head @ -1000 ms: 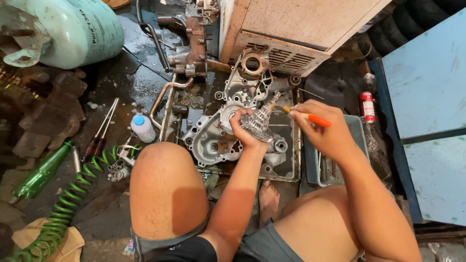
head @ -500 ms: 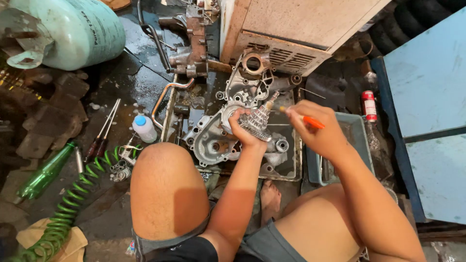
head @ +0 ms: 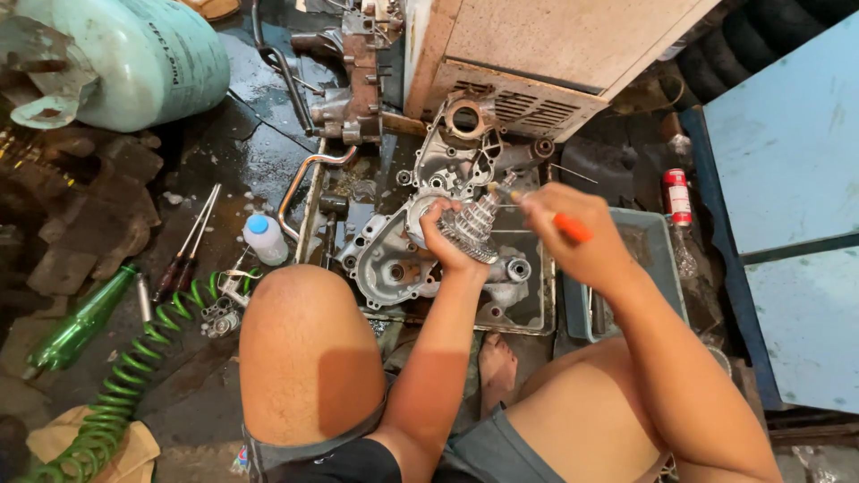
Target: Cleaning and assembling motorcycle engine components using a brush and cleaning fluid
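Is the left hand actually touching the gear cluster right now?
Touching. The head view shows the left hand with fingers wrapped around the gear cluster, lifting it above the engine case.

The right hand (head: pixel 573 237) now sits closer to the gear cluster (head: pixel 470 228) gripped in the left hand (head: pixel 445 241). Its orange-handled tool (head: pixel 564 224) shows less handle, the tip reaching the gears.
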